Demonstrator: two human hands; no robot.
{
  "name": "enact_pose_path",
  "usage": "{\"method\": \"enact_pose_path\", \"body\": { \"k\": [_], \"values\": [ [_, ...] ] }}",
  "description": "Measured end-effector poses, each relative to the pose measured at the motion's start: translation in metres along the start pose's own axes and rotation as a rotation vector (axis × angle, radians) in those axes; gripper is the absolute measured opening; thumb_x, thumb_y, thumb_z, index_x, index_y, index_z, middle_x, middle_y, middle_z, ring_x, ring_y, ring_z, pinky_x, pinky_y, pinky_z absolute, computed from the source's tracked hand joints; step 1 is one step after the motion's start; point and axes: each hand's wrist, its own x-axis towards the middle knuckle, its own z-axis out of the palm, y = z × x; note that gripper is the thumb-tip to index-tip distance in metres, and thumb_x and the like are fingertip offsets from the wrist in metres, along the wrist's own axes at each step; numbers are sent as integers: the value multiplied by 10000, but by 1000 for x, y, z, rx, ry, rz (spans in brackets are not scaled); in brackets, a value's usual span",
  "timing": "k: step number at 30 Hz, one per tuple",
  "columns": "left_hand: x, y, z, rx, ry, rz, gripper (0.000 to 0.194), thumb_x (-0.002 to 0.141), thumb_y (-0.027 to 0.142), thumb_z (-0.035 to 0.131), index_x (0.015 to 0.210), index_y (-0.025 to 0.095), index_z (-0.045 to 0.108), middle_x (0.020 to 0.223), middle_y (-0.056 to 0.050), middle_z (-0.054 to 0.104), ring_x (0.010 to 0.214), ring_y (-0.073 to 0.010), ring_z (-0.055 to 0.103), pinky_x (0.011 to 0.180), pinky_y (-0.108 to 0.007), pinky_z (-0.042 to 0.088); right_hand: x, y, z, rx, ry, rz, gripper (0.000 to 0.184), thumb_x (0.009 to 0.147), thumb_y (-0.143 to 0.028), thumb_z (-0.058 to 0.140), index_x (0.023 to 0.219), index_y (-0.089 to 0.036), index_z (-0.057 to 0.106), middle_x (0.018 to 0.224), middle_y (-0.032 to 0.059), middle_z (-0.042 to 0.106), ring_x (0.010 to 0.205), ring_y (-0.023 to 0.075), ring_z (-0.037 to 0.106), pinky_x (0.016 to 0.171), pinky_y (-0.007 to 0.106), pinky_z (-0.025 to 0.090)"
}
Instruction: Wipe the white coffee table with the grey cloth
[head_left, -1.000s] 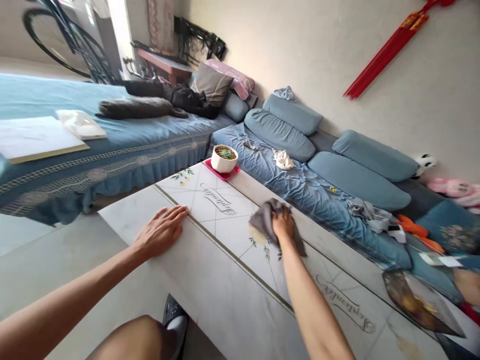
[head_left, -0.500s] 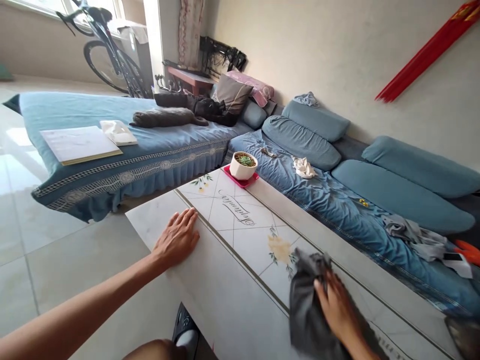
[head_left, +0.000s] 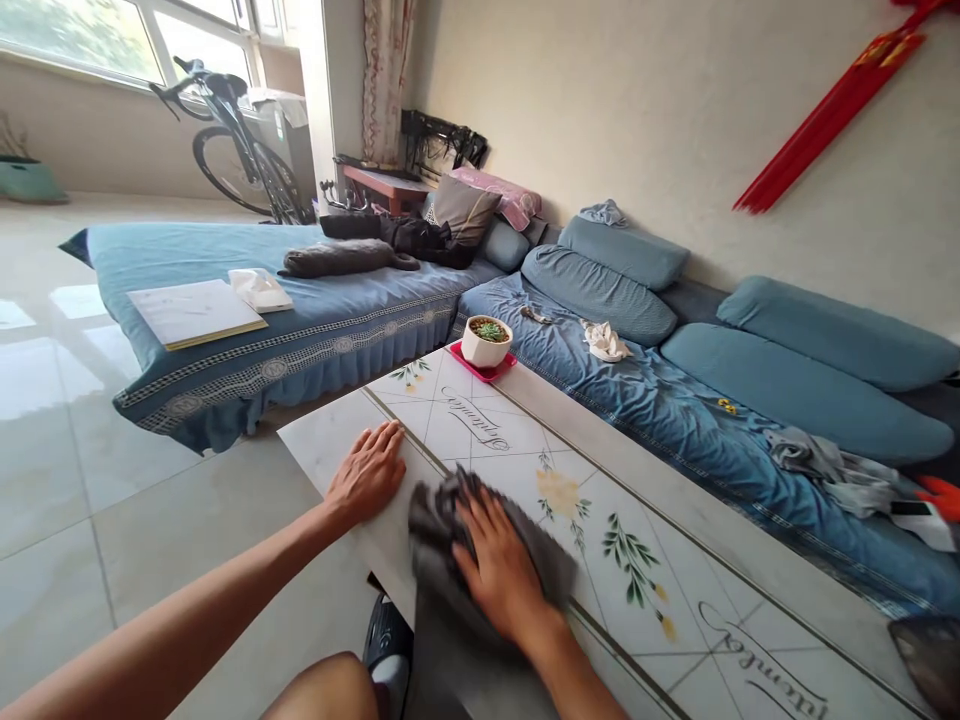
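My left hand (head_left: 370, 474) lies flat on the near left part of the table (head_left: 637, 470), fingers stretched out and holding nothing. A dark grey cloth (head_left: 435, 570) is bunched under my right hand (head_left: 499, 560), which presses it onto the tabletop near the dark stripe. Part of the cloth hangs down over the near edge. The table has a marble look, with printed flowers and lettering. At its far end stands a small white plant pot (head_left: 486, 343) with a green succulent, set on a pink saucer (head_left: 469, 371).
A blue-covered sofa (head_left: 570, 350) with long cushions runs behind the table. On the daybed section lie a white board (head_left: 196, 312), a tissue pack (head_left: 259, 290) and a grey cat-like shape (head_left: 341, 258). A bicycle (head_left: 240, 150) leans near the window. A dark object (head_left: 930, 660) sits at the table's right end.
My right hand has swept the cloth left and toward me across the tabletop, uncovering printed leaves and lettering. My left hand stays on the table. The view has shifted slightly.
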Motion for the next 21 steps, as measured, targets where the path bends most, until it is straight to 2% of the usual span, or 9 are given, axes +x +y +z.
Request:
{"method": "enact_pose_path", "body": {
  "k": [2,4,6,7,9,11,16,18,21],
  "values": [
    [-1,-1,3,6,-2,6,623,1107,310,422,1687,123,553,1798,-178,507,1710,-342,444,1448,-586,336,-100,30,13,-14,103,-10,721,1181,-440,516,1858,-430,267,1862,-45,359,1721,325,378,1339,604,495],
    [-2,-2,7,8,10,15,625,1112,321,424,1693,127,548,1810,-173,490,1718,-341,432,1456,-577,323,-173,91,12,-78,216,93,745,1164,-477,511,1856,-478,234,1823,-32,440,1666,355,472,1237,636,586],
    [-2,-3,10,9,29,23,624,1112,326,431,1697,141,545,1814,-164,487,1717,-337,435,1458,-571,321,-198,162,-3,-118,290,300,714,1160,-549,454,1847,-395,333,1805,35,480,1653,381,488,1270,676,551],
    [-3,-3,11,12,36,27,627,1110,327,434,1700,145,541,1813,-163,490,1715,-338,439,1456,-575,325,-190,195,-14,-128,310,403,721,1156,-579,408,1827,-317,403,1790,81,504,1653,389,488,1306,680,514],
    [-3,-4,13,24,51,34,634,1106,328,435,1709,159,532,1806,-160,500,1708,-338,450,1448,-588,340,-135,246,-38,-149,297,560,771,1139,-567,320,1751,-139,514,1747,178,547,1660,397,475,1370,644,436],
    [-4,-4,15,30,67,41,637,1104,334,440,1714,178,529,1796,-157,515,1698,-339,467,1441,-598,356,-47,274,-59,-186,219,652,774,1120,-465,298,1688,2,538,1737,252,535,1682,398,436,1406,590,370],
    [-6,-7,19,15,113,56,689,1094,336,471,1778,251,451,1787,-123,534,1678,-346,495,1429,-611,385,176,284,-72,-207,142,641,687,1148,-328,353,1709,49,479,1797,274,436,1716,397,359,1419,523,276],
    [-6,-8,19,14,117,53,698,1094,339,477,1788,270,432,1784,-111,541,1670,-347,503,1425,-609,390,230,282,-65,-192,130,623,674,1171,-333,355,1726,37,460,1802,279,425,1714,410,353,1409,536,276],
    [-5,-7,17,11,114,47,653,1100,343,474,1748,263,485,1767,-110,563,1659,-339,515,1418,-594,394,264,269,-58,-178,110,588,672,1184,-315,336,1743,49,420,1817,298,383,1718,432,330,1402,575,268]
  ]
}}
